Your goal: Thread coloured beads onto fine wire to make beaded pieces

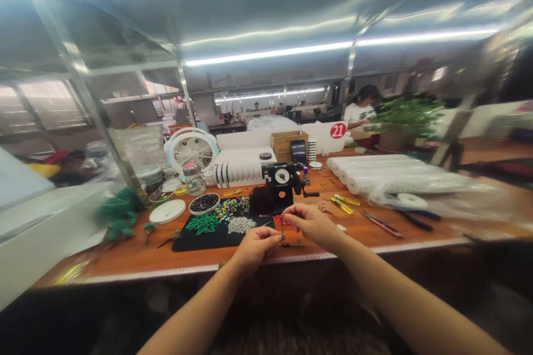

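A thin dark cord (282, 228) runs between my two hands above the front of the table. My left hand (255, 247) pinches its lower end, where small dark and green pieces (293, 243) show beside the fingertips; whether these hang from the cord I cannot tell. Higher up and to the right, my right hand (310, 223) pinches the cord's upper end. Behind the hands lies a black mat (187, 244) with silver beads (241, 225), green tube-like pieces (202, 222) and multicoloured beads (231, 208). Small red pieces (280, 219) lie partly hidden behind my right hand.
A black hand-cranked winder (283, 180) with white spools (241, 172) stands behind the mat. To its left are a bowl of black beads (204, 203) and a fan (192, 151). Yellow-handled cutters (342, 205), tweezers (381, 223), pliers (416, 219) and white rolls (383, 175) lie right. A person sits beyond.
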A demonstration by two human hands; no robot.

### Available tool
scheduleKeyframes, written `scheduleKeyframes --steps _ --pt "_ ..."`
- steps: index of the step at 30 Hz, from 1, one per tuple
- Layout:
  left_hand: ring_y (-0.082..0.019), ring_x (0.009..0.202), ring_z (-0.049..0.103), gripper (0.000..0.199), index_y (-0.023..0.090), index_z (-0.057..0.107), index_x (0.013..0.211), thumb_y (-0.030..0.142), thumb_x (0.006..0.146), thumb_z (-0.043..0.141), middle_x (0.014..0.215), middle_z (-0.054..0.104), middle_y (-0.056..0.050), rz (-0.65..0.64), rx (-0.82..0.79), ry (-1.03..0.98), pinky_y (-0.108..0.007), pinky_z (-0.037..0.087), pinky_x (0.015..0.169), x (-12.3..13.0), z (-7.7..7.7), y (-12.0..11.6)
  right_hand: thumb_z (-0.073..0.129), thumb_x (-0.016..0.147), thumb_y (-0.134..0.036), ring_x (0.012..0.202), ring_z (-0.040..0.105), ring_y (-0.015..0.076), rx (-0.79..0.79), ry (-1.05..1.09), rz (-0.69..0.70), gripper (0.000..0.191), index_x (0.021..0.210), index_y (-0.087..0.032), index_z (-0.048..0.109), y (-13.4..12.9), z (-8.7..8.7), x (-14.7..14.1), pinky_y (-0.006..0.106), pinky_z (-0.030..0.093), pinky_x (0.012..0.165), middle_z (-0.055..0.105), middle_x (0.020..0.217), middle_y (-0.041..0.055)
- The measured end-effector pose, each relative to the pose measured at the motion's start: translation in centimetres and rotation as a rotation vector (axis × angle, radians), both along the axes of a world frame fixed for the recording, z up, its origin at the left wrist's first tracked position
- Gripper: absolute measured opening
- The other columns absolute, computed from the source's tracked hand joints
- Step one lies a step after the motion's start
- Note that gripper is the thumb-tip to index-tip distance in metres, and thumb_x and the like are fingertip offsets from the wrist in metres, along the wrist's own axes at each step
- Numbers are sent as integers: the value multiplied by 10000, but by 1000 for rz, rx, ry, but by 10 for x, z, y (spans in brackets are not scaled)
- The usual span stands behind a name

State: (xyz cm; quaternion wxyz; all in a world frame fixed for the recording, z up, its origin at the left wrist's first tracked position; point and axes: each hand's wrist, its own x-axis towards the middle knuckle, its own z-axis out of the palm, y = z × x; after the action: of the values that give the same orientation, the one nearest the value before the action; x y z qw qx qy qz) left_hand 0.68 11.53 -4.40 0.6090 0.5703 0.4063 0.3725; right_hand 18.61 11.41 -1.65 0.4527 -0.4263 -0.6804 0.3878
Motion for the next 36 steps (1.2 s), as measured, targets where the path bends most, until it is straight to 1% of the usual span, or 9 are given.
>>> scheduleKeyframes --steps 4,7,10,13,16,22,26,31,36 --pt "-47 411 228 387 129 612 687 477 581 745 425 347 92 -17 19 4 -218 154 437 0 3 -3 628 717 -316 691 538 149 -47 -37 124 157 715 -160 617 -4 -4 -1 257 412 635 609 713 6" --pt "-49 420 253 361 121 635 670 456 594 748 440 377 80 -36 63 26 -218 178 443 0 9 -4 595 709 -252 636 502 136 21 -36 36 123 627 -163 575 -7 -4 -7 252 385 600 564 630 -8" --pt "-77 494 377 322 129 667 699 411 582 768 526 507 36 -18 133 30 -218 274 496 -2 18 -2 575 722 -275 622 479 134 80 -1 -52 139 634 -169 558 -8 -2 -14 257 368 588 551 630 -8" --pt "-91 543 421 282 138 652 654 380 578 773 570 553 20 -4 176 29 -223 315 542 -4 29 1 567 730 -288 618 468 131 120 19 -67 145 647 -170 566 -8 4 -18 257 358 582 546 635 -9" --pt "-72 494 357 261 135 618 627 361 623 749 516 492 43 -35 204 47 -214 266 505 -8 44 0 589 714 -278 616 464 126 115 58 -22 126 655 -167 578 -8 15 -20 251 357 580 542 622 -16" --pt "-66 497 298 276 142 543 611 335 657 734 520 427 53 -136 188 44 -222 190 487 -18 59 -13 644 712 -323 544 414 93 13 202 158 181 660 -164 575 -24 33 -22 223 331 515 497 574 -36" --pt "-61 477 260 270 143 542 586 329 663 723 485 369 67 -140 216 100 -229 177 473 -23 58 -23 677 697 -400 435 289 60 -132 287 218 261 669 -163 573 -35 26 -26 208 212 417 384 469 -75" --pt "-68 490 309 212 130 604 603 308 678 692 498 414 50 -129 250 214 -227 215 476 -25 62 -31 716 662 -432 394 250 39 -303 389 246 315 687 -154 571 -39 16 -33 205 142 389 381 456 -87" --pt "-49 418 244 225 148 580 623 326 648 715 437 368 79 -93 70 147 -218 143 420 -27 57 -32 752 613 -433 366 243 31 -350 413 244 344 644 -156 551 -38 15 -32 204 117 382 359 411 -101"
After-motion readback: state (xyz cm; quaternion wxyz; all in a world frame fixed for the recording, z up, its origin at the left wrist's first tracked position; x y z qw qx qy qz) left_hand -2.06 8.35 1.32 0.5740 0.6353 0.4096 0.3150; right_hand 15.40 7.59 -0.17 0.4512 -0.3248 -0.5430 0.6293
